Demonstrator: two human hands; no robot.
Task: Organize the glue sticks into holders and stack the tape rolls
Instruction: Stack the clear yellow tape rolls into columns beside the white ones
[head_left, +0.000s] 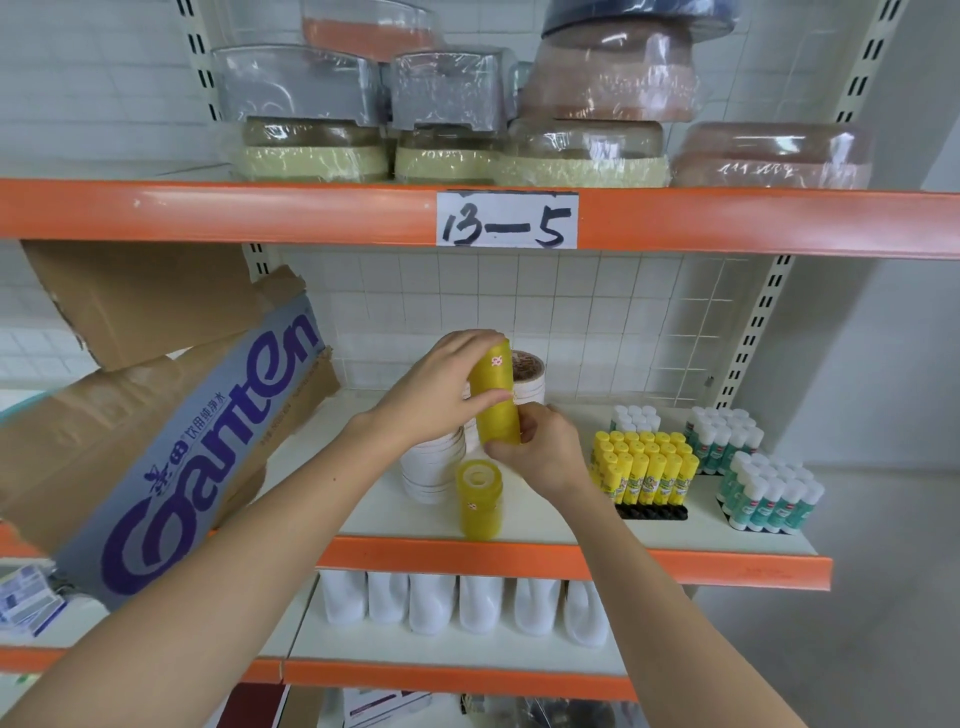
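A tall yellow stack of tape rolls (497, 402) is held above the middle shelf (545, 525). My left hand (441, 392) grips its upper part from the left, and my right hand (540, 452) grips its lower end. A shorter yellow tape stack (479, 499) stands on the shelf just below. White tape rolls (434, 467) are piled behind my left wrist, and more white rolls (530, 376) stand further back. Yellow glue sticks (644, 467) stand in a black holder (652, 513). White-capped green glue sticks (769, 493) stand in groups to the right.
A torn cardboard box (171, 431) printed with purple letters leans at the left of the shelf. Wrapped containers (447, 119) fill the shelf above, behind an orange rail labelled 13-5 (506, 219). White bottles (462, 605) line the shelf below.
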